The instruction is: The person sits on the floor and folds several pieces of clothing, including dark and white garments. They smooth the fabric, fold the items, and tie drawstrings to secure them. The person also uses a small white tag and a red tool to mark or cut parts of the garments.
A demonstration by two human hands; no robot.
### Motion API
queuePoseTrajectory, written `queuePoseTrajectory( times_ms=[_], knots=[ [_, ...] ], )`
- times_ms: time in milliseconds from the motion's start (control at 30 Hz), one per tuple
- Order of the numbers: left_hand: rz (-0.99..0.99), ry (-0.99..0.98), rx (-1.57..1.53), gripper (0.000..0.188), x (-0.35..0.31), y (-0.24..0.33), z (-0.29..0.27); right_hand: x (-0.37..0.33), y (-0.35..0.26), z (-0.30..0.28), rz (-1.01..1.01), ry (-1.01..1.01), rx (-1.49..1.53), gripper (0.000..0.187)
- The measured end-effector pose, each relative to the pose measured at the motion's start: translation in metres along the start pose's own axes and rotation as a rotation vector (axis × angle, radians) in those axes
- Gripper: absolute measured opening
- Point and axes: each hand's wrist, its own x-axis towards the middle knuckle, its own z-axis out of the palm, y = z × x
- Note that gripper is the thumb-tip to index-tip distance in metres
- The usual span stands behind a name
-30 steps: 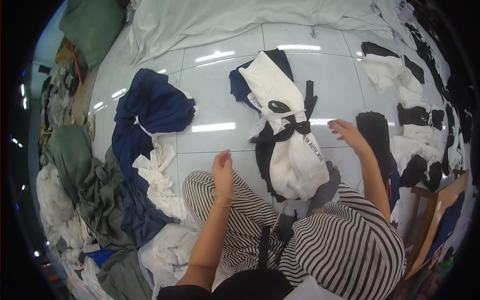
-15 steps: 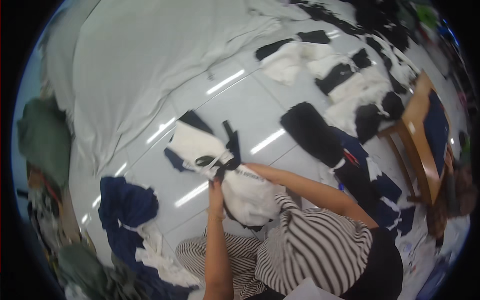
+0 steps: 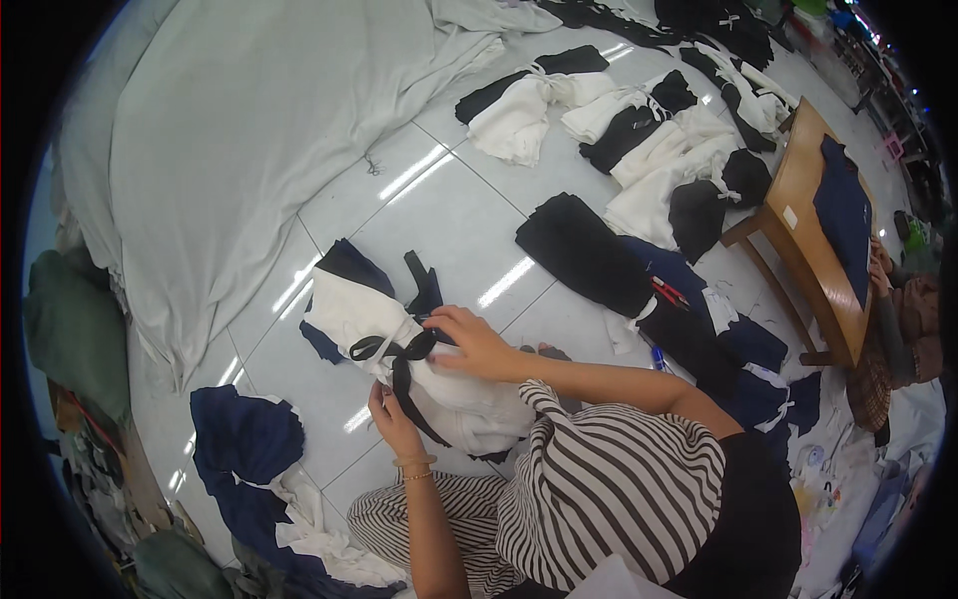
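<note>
A bundle of white fabric pieces with dark ends (image 3: 354, 295) lies on the floor in front of me, tied round its middle with a black fabric strip (image 3: 407, 351). The strip forms a loop and a knot on top, and one long tail runs down over the near white part. My right hand (image 3: 467, 344) is on the far right side of the knot, its fingers closed on the bundle there. At the near left edge of the bundle, my left hand (image 3: 396, 419) has its fingers bent and apart, close to the strip's tail.
Navy and white fabric (image 3: 247, 434) lies to the left. More black and white bundles (image 3: 639, 140) spread across the far right floor, with red-handled snips (image 3: 669, 292) on a dark pile. A wooden table (image 3: 798, 215) stands at right beside another person. A big grey sheet (image 3: 230, 150) covers the far left.
My left hand has moved off the knot to the bundle's left edge. My right hand has come up over the bundle beside the knot. The strip's tail now lies down across the white fabric.
</note>
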Motion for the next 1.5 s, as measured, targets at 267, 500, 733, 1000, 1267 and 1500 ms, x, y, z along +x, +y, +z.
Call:
queuePoseTrajectory(
  times_ms=[267,500,733,1000,1267,1500],
  knots=[
    [-0.071,-0.179,0.074,0.042,-0.004,0.002,0.002,-0.006,-0.005,0.011,-0.017,-0.041,-0.212,0.079],
    [-0.334,-0.135,-0.158,0.048,-0.006,0.009,-0.002,0.029,-0.030,0.034,-0.162,-0.273,-0.554,0.094],
    [-0.227,-0.111,-0.156,0.056,-0.005,-0.034,-0.009,0.036,-0.020,0.053,-0.038,-0.226,-0.345,0.095],
    [0.168,-0.184,0.407,0.059,-0.014,0.015,0.052,0.051,0.047,0.009,0.056,-0.154,0.103,0.095],
    [0.280,-0.302,0.833,0.064,-0.015,0.051,0.087,0.052,0.111,-0.028,0.347,-0.349,0.220,0.080],
    [0.401,-0.201,0.619,0.046,-0.046,0.054,0.082,0.042,0.127,-0.036,0.382,-0.182,0.123,0.072]
  ],
)
